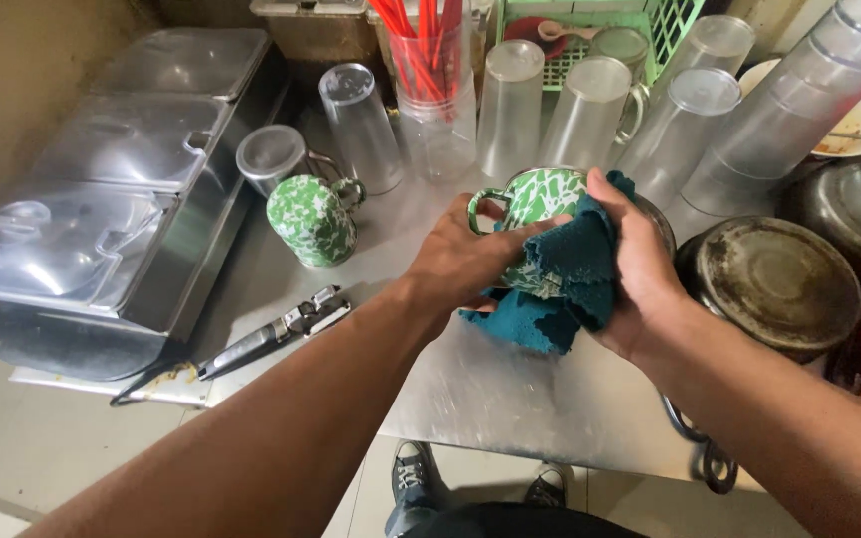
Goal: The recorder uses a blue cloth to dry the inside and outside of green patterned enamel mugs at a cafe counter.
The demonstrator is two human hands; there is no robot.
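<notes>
Both hands (550,264) clasp green mug (535,204) and teal cloth (565,274).

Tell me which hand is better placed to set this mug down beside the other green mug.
Left, probably: the left hand grips the mug near its handle, on the upturned mug's side; the right hand holds the teal cloth.

glossy enamel mug (535,204), rough teal cloth (565,274), brushed steel counter (510,389)

Upturned tumblers (590,115) crowd behind; bare steel counter (510,399) lies open in front.
</notes>
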